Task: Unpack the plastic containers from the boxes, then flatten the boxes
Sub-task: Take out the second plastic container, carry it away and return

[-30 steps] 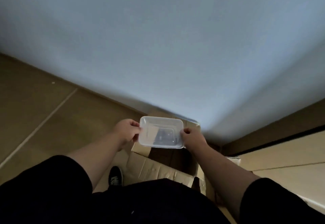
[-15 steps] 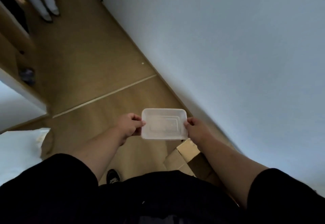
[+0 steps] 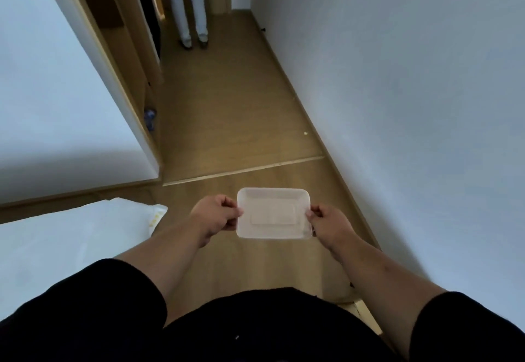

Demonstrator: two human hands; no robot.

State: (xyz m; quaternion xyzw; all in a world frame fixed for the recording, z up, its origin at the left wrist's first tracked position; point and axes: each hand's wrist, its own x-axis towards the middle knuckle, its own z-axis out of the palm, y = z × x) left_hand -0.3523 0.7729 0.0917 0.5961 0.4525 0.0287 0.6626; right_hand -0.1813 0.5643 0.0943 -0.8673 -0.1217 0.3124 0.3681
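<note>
A shallow rectangular container of cloudy translucent plastic (image 3: pixel 273 213), with rounded corners, a flared rim and a raised rectangular panel in its base, is held level in the air in front of the person's body, above the floor. The left hand (image 3: pixel 216 215) pinches the container's left short edge, its fingers (image 3: pixel 227 202) curled tight against the rim with the thumb on top. The right hand (image 3: pixel 329 223) pinches the right short edge in the same way, knuckles bent and fingertips closed on the rim. Both bare forearms reach out from short black sleeves (image 3: pixel 93 302).

Below the container lies a smooth tan wood-look floor (image 3: pixel 227 111) crossed by a pale threshold strip (image 3: pixel 244 170). A plain matt white wall (image 3: pixel 412 92) runs along the right side. At the lower right edge, only a corner of a brown corrugated cardboard box (image 3: pixel 366 316) shows beside the person's body. To the lower left lies a soft white bed cover (image 3: pixel 65 242). Further off stands a wooden wardrobe frame (image 3: pixel 127 49), and another person's legs in pale trousers (image 3: pixel 190 6) stand at the far end of the passage.
</note>
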